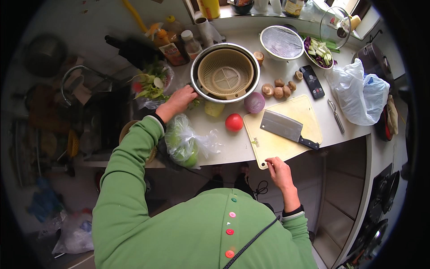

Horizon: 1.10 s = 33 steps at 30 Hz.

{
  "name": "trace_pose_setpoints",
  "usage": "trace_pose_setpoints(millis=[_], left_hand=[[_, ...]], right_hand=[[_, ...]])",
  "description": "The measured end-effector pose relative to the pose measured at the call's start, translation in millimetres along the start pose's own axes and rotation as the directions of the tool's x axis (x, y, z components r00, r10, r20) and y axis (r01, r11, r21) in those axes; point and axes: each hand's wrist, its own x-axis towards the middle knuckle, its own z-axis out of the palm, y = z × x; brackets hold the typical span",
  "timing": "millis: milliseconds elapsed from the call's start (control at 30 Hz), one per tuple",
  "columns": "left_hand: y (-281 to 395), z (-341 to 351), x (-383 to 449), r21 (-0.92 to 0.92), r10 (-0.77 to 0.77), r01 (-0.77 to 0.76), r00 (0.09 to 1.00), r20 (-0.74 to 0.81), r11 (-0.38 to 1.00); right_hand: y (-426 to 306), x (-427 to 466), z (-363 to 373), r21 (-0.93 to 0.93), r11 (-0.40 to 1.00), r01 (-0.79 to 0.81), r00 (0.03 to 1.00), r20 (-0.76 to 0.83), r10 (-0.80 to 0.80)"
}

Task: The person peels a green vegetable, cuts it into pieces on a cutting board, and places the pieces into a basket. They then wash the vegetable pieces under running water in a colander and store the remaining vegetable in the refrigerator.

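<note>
My left hand point(179, 101) is at the lower left rim of a metal bowl point(257, 72) with a beige plastic strainer point(225, 74) inside; its fingertips are partly hidden, so its grip cannot be told. Leafy greens point(149, 84) lie in plastic beside it. Near the front corner of a cutting board point(285, 153), my right hand point(278, 169) has its fingers bent together; whether they hold anything cannot be told. A cleaver point(282, 124) lies flat on the board. Left of the board are a tomato point(234, 122), a halved red onion point(254, 102) and a plastic bag of green produce point(183, 144).
Mushrooms point(278, 92), a phone point(312, 82) and a peeler point(336, 117) lie behind and right of the board. A white plastic bag point(356, 94) stands at the right. Bottles point(191, 43) and a bowl of cut vegetables point(319, 53) are at the back. A sink faucet point(63, 84) rises at the left.
</note>
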Motion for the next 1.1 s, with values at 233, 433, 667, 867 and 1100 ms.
trace_pose_setpoints(millis=[233, 433, 667, 867, 1100], left_hand=[[61.8, -80.3, -11.6, -0.273, -0.180, 0.142, 0.976, -0.123, 0.952], [154.1, -160.2, -43.0, -0.793, -0.474, 0.047, 0.822, -0.315, 0.608], [227.8, -145.9, -115.3, -0.915, -0.756, -0.352, 0.540, -0.371, 0.198], [255.4, -109.3, -155.7, -0.940, -0.815, -0.341, 0.549, -0.187, -0.014], [245.5, -99.1, -185.3, -0.944, -0.790, -0.304, 0.607, -0.087, -0.129]], right_hand=[[-11.9, 8.2, -18.3, 0.000, 0.994, 0.107, 0.994, 0.032, -0.107], [-20.9, 41.9, -46.2, 0.028, 0.970, 0.243, 0.968, 0.055, -0.244], [-57.8, 119.5, -68.1, 0.174, 0.963, 0.206, 0.972, 0.082, -0.222], [-90.7, 197.4, -42.0, -0.066, 0.962, 0.266, 0.964, -0.007, -0.267], [-112.4, 246.3, 12.9, -0.496, 0.739, 0.456, 0.879, 0.119, -0.463]])
